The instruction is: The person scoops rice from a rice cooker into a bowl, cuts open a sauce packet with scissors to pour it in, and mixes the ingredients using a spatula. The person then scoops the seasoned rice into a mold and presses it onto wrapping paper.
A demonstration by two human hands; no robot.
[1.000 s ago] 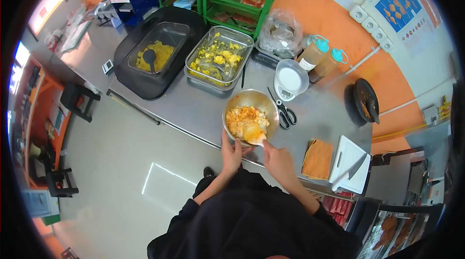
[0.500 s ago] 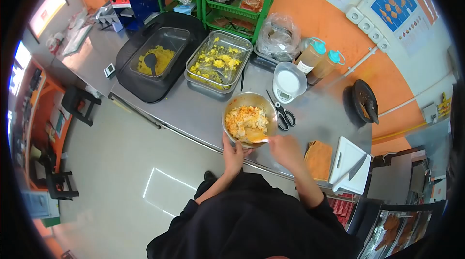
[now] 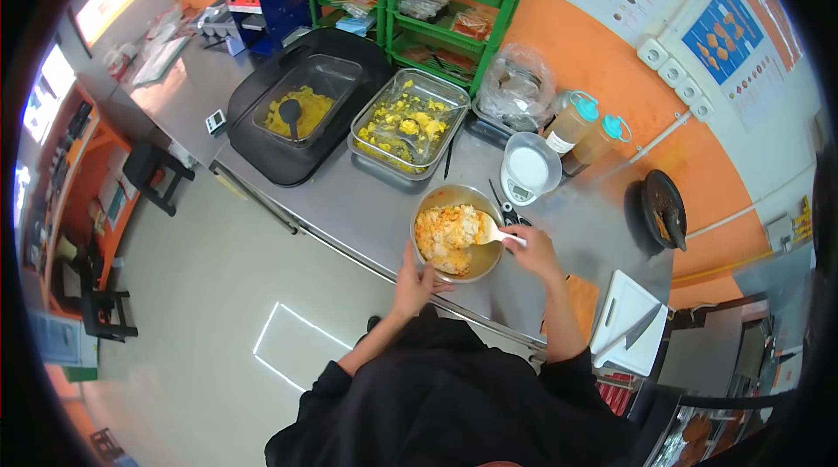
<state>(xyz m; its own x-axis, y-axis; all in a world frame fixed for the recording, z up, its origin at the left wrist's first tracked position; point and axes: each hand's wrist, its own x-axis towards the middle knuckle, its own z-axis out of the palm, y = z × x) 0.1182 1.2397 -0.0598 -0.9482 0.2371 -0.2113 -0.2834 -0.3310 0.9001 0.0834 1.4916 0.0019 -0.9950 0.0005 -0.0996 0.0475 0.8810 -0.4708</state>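
A metal bowl (image 3: 489,261) near the counter's front edge contains rice (image 3: 443,236) streaked with orange. My left hand (image 3: 417,282) grips the bowl at its lower left side, fingers partly hidden beneath it. In my right hand (image 3: 534,252) is the handle of a white rice paddle (image 3: 508,237). Its blade is in the rice at the bowl's right side. Just behind the bowl and right hand lie scissors (image 3: 517,216), partly covered. A white kitchen scale (image 3: 529,168) stands behind them.
Glass trays of yellow food (image 3: 410,129) and yellow mash (image 3: 310,109) stand at back left. Sauce bottles (image 3: 572,122) are behind the scale. To the right are an orange cloth (image 3: 580,299), a knife (image 3: 642,327) on a white cutting board (image 3: 621,297), and a stone mortar (image 3: 661,196).
My right hand has moved up and right, bringing the paddle from the bowl's near edge to its right side. The rice has been shifted. The whole view has also tilted slightly.
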